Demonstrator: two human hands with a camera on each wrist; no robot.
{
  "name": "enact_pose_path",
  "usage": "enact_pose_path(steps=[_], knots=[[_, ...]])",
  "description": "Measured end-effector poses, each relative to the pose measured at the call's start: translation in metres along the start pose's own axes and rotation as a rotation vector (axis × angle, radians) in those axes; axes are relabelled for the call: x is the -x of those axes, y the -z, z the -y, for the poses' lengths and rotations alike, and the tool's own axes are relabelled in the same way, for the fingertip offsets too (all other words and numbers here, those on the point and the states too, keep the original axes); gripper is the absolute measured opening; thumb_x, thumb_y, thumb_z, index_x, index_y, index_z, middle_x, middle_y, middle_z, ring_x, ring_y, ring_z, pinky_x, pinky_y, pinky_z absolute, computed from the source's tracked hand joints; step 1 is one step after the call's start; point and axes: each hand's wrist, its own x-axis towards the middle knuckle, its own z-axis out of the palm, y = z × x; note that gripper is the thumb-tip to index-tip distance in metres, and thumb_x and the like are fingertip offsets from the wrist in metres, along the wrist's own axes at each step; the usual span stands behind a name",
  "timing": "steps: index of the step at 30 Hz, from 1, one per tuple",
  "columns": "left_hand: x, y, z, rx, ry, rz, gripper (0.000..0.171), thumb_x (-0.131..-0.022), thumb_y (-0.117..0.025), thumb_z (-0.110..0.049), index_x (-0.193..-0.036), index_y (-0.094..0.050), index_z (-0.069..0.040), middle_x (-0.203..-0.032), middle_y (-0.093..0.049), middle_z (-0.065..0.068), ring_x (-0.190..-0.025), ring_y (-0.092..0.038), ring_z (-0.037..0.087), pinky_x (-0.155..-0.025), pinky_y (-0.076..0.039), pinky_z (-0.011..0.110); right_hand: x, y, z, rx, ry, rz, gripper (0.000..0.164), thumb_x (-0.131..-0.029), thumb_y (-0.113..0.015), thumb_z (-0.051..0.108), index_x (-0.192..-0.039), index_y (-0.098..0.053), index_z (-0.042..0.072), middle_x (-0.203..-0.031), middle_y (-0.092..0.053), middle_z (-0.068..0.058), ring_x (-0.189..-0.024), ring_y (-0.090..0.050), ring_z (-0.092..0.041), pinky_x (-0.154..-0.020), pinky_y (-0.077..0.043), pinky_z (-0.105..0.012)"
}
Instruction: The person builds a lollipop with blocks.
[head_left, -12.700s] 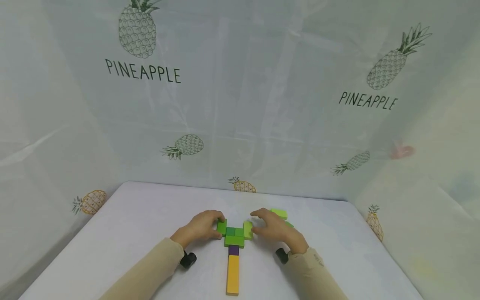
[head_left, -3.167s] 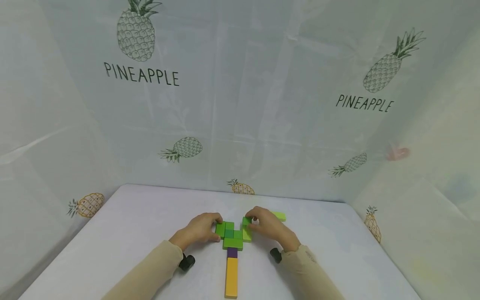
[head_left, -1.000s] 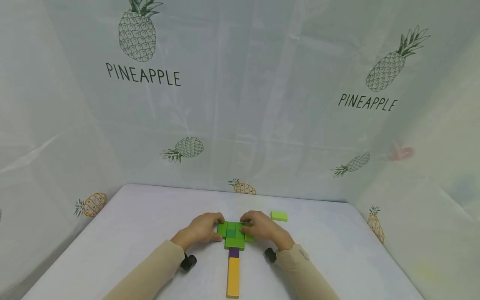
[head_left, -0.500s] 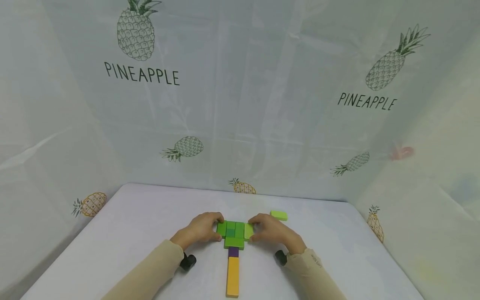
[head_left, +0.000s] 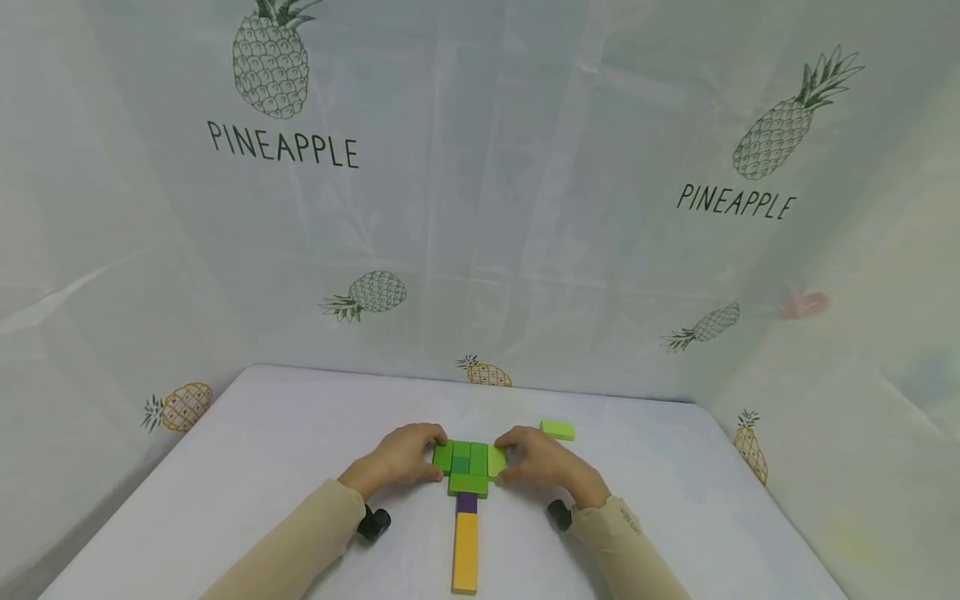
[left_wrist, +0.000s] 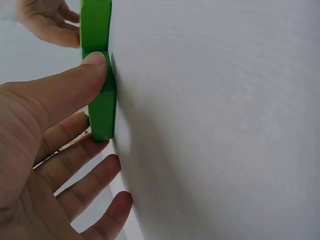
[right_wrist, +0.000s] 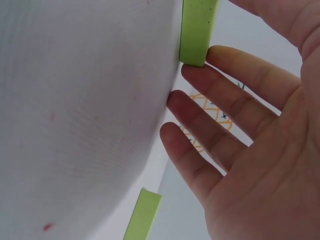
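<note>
My left hand (head_left: 401, 454) pinches the green block (head_left: 442, 457) at the left end of a flat, treelike layout. In the left wrist view, its thumb presses that block's near edge and the other fingers reach round the far end. On the right, my right hand (head_left: 543, 461) holds the lime block (head_left: 496, 462) by its two ends; the right wrist view has two fingertips against its far end. Between them lie a green block (head_left: 478, 458) and a small dark green block (head_left: 461, 465). Below come a crosswise green block (head_left: 468, 485), a purple block (head_left: 467, 502) and a yellow-orange block (head_left: 465, 552).
A loose lime block (head_left: 557, 430) lies on the white table (head_left: 315, 408), beyond my right hand. A pale curtain (head_left: 480, 208) printed with pineapples hangs round the table's back and sides. Each wrist wears a small black camera, the left camera (head_left: 374, 524) close over the tabletop.
My right hand has set a green block into the layout's upper right, then shifted right onto the lime block. The loose green block seen earlier has left its spot. My left hand stays put.
</note>
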Motion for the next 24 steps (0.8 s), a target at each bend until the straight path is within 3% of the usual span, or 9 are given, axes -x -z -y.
enact_pose_path(steps=[13, 24], knots=[[0.001, 0.000, -0.004, 0.007, 0.006, 0.004, 0.045, -0.071, -0.084, -0.024, -0.110, -0.064, -0.013, -0.114, -0.064, 0.006, -0.111, -0.056, 0.029, -0.097, -0.043, 0.048, 0.005, 0.006, -0.003, -0.023, -0.029, -0.018, 0.061, -0.073, -0.080, 0.040, -0.125, -0.061, 0.012, -0.122, -0.060, 0.001, -0.114, -0.053, -0.020, -0.098, -0.043, -0.044], [0.002, 0.002, -0.006, 0.007, 0.004, -0.006, 0.045, -0.071, -0.085, -0.024, -0.110, -0.064, -0.012, -0.114, -0.064, 0.007, -0.111, -0.056, 0.030, -0.097, -0.043, 0.049, 0.017, 0.029, -0.024, -0.003, -0.013, -0.129, 0.051, -0.083, -0.073, 0.033, -0.123, -0.061, 0.005, -0.120, -0.062, -0.008, -0.112, -0.056, -0.026, -0.095, -0.045, -0.048]])
